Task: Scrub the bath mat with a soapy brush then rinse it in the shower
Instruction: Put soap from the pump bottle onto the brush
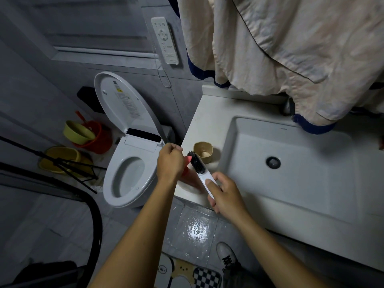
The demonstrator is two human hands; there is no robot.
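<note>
Head view: standing at the white bathroom desk [205, 121], I curl my right hand [225, 194] round the handle of a white plastic brush with black bristles [200, 169]. Its head is raised over the desk edge, just beside a round beige cup [203, 152]. My left hand [169, 163] is closed, its fingers curled over a small pink object [188, 160] that is pressed to the bristles. It looks like soap, though I cannot tell for certain. The patterned bath mat with a black-and-white check patch [187, 274] lies on the grey tiled floor [135, 225] below my arms, near my grey laced shoe [226, 256]. It is well apart from the brush and, to my eye, not yet scrubbed. A wet sheen shows on the floor between bath mat and desk. The white rectangular sink [291, 163] sits to the right, and a white toilet with its lid raised [128, 173] to the left. By my reckoning the job is at its opening stage: the brush is taking soap, with the scrubbing and the shower rinse both left to do. No shower head is in sight.
</note>
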